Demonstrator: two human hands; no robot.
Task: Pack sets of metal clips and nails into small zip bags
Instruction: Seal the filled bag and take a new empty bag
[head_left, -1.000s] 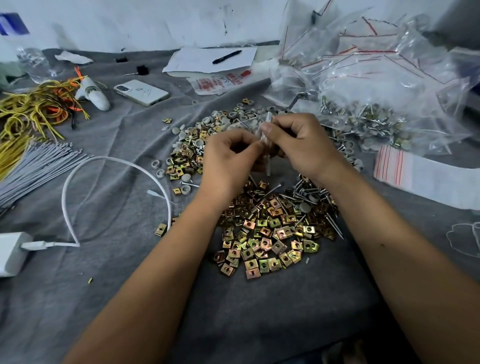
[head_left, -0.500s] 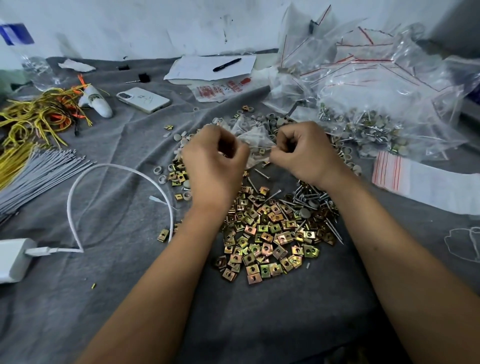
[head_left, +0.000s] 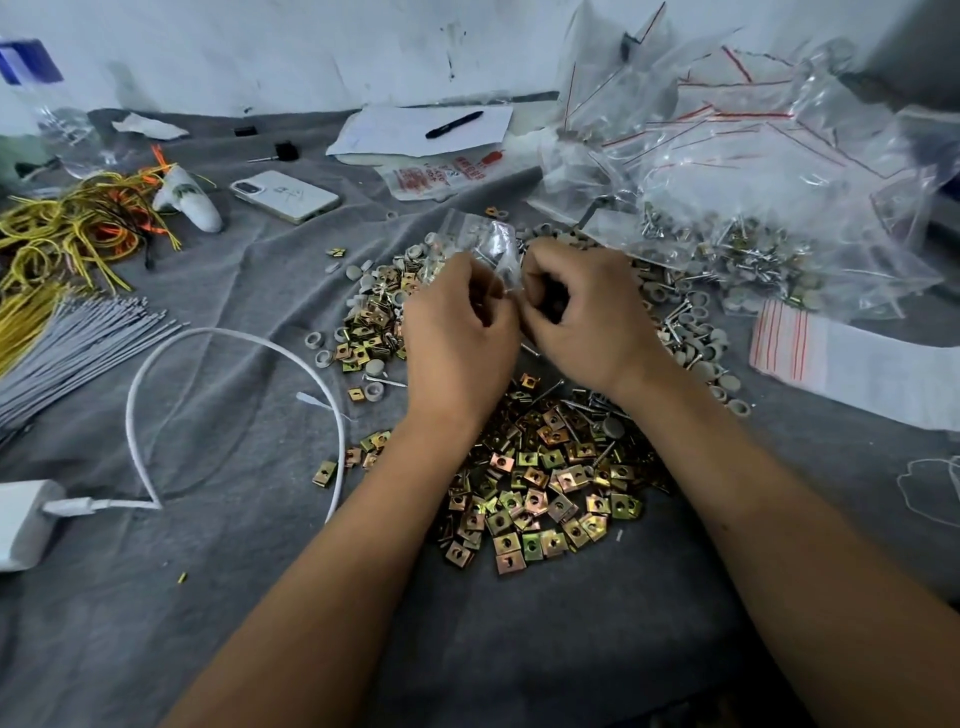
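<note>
Together pinching one small clear bag (head_left: 480, 244) between left hand (head_left: 457, 332) and right hand (head_left: 582, 317), fingers curled, above a heap of metal clips (head_left: 540, 493).

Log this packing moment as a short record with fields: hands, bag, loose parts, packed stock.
hands: left hand and right hand both pinch one small zip bag
bag: raised above the pile, clear, small parts inside
loose parts: metal clips heaped on the grey cloth, nails mixed in
packed stock: filled bags piled far right
</note>
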